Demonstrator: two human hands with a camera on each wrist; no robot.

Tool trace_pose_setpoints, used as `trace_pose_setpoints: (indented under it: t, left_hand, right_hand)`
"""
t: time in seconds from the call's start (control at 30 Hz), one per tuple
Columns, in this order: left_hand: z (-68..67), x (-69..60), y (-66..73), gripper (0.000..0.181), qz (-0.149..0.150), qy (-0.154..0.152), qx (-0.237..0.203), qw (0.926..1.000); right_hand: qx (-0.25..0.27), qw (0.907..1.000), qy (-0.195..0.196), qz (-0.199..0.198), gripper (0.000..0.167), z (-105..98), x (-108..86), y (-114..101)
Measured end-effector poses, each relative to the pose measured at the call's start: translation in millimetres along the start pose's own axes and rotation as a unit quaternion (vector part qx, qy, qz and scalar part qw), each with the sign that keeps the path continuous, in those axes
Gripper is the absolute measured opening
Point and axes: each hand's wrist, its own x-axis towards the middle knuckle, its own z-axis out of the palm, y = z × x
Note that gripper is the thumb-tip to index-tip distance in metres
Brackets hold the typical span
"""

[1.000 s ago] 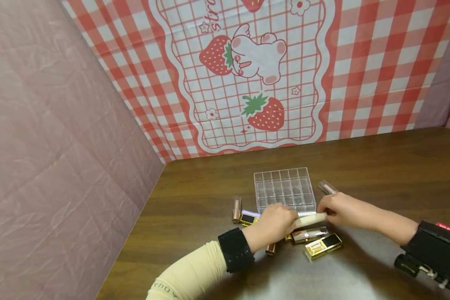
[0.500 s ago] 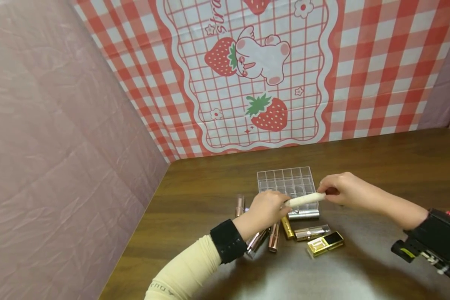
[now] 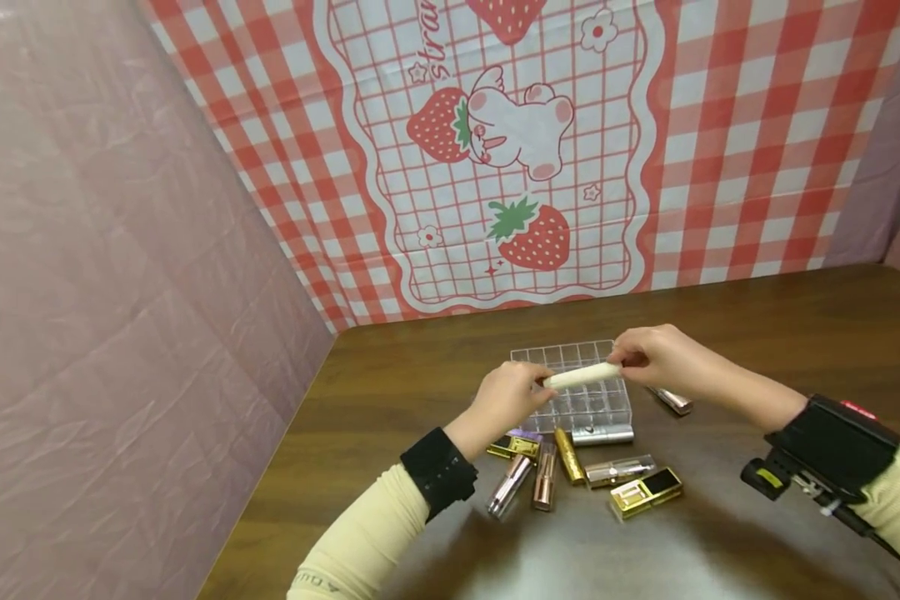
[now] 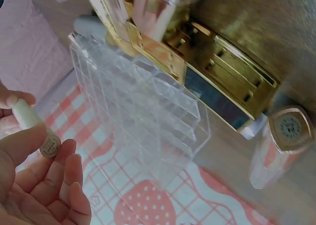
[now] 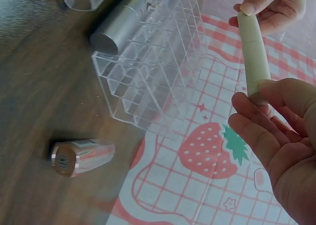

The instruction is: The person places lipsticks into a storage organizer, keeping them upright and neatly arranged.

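A cream-coloured tube (image 3: 581, 376) is held level above the clear divided organizer (image 3: 588, 410). My left hand (image 3: 504, 398) pinches its left end between thumb and fingers, and my right hand (image 3: 663, 358) pinches its right end. In the left wrist view, the tube's round end with a printed label (image 4: 50, 147) shows at the left fingertips. The right wrist view shows a seam across the tube (image 5: 254, 52), whose two parts are together. The organizer's compartments look unfilled where visible.
In front of the organizer lie a silver tube (image 3: 602, 435), a gold tube (image 3: 569, 457), a gold-and-black case (image 3: 647, 492) and several rose-gold or clear lipsticks (image 3: 544, 477). Another lipstick (image 3: 672, 401) lies right of the organizer. A checked cloth (image 3: 757, 150) hangs behind.
Both hands have raised the cream tube from beside the organizer's front edge to over it, moving away and slightly left. The silver tube and lipsticks in front are now uncovered.
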Motion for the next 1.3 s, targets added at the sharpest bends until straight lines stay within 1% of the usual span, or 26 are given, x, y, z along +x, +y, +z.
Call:
trace_pose_setpoints:
  t: [0.07,0.2,0.33,0.4,0.47,0.6,0.8,0.93,1.13,1.23,1.3]
  left_hand:
    - [0.7,0.7,-4.6,0.024,-0.016,-0.006,-0.011,0.9998]
    - [2.6,2.7,-12.5,0.021,-0.039,0.000,-0.019,0.9991]
    - [4.6,3.8,-19.9,0.021,-0.053,0.002,-0.030,0.9981]
    - [5.1,4.1,-23.7,0.020,-0.060,0.001,-0.032,0.9977]
    - [5.4,4.0,-28.1,0.021,-0.065,0.002,-0.029,0.9974]
    - [5.2,3.3,-36.9,0.023,-0.079,0.007,-0.022,0.9966]
    - [4.5,1.6,-47.9,0.011,-0.077,0.001,-0.002,0.9970]
    - [2.2,1.4,-50.8,0.010,-0.077,-0.010,0.011,0.9969]
    - [0.7,1.6,-53.7,0.010,-0.082,-0.045,0.034,0.9951]
    - [1.8,1.4,-56.3,0.009,-0.087,-0.056,0.037,0.9939]
    - [2.7,1.5,-57.6,0.009,-0.093,-0.063,0.036,0.9930]
  right_hand:
    - [0.007,1.0000,-0.002,0.004,0.017,0,7.7,-2]
    - [0.032,0.9993,-0.016,0.010,0.015,-1,27.6,-8]
    - [0.043,0.9985,-0.032,-0.007,0.014,0,48.1,-14]
    - [0.046,0.9980,-0.042,-0.009,0.014,1,56.5,-17]
    - [0.039,0.9981,-0.046,-0.013,0.014,1,64.0,-19]
    - [0.023,0.9982,-0.054,-0.008,0.013,-1,78.5,-19]
    - [-0.007,0.9973,-0.072,-0.002,0.013,-1,98.8,-15]
    - [-0.030,0.9950,-0.094,-0.017,0.012,3,111.0,-15]
    - [-0.047,0.9897,-0.128,-0.045,0.015,11,126.5,-19]
    - [-0.054,0.9860,-0.143,-0.067,0.018,17,133.9,-20]
    - [-0.058,0.9828,-0.161,-0.069,0.020,20,138.5,-21]
